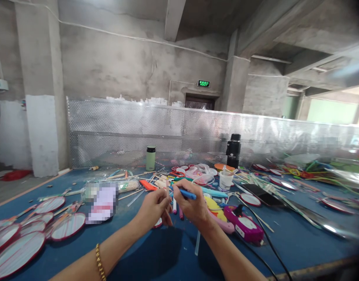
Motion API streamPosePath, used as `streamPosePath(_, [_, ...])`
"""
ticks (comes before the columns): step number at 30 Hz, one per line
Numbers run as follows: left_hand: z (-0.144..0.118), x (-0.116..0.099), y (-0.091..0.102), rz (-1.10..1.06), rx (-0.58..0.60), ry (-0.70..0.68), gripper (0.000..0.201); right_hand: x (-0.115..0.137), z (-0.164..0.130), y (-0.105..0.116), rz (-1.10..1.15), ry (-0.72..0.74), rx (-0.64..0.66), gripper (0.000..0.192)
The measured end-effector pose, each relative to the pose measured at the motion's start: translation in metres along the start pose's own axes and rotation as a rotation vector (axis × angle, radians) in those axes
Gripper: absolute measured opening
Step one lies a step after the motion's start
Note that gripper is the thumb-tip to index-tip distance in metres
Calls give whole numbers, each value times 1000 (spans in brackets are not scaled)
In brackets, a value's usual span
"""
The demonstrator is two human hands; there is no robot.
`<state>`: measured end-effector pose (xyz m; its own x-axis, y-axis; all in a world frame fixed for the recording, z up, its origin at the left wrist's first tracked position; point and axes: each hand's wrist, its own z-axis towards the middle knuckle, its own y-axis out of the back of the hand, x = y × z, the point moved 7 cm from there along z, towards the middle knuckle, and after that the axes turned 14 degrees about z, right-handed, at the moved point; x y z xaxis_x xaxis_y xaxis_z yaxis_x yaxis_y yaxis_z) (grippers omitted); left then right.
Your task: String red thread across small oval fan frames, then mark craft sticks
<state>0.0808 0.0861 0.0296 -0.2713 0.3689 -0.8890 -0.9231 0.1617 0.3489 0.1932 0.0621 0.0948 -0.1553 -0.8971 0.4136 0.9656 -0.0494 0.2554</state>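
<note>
Left hand (pixel 154 207) pinches a thin stick (pixel 167 188) upright, steadying it, while right hand (pixel 192 205) grips a blue pen (pixel 183 192) against it above the cluttered blue table (pixel 156 253)

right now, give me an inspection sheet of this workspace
surface: blue table, wide, bare only near the front edge
job's things: thin pale stick in left hand; blue pen in right hand
clutter: round red-rimmed fans at left, loose sticks, white cup, pink glue gun, green flask, black flask
grippers: both hands closed on their things, held close together above the table
cables: black cord runs from the glue gun off the front edge
surroundings: perforated metal screen behind the table, concrete walls, green exit sign
</note>
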Motion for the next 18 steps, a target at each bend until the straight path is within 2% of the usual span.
streamPosePath(18, [1, 2, 0, -13, 4, -7, 34, -2, 0, 0, -40, 7, 0, 19])
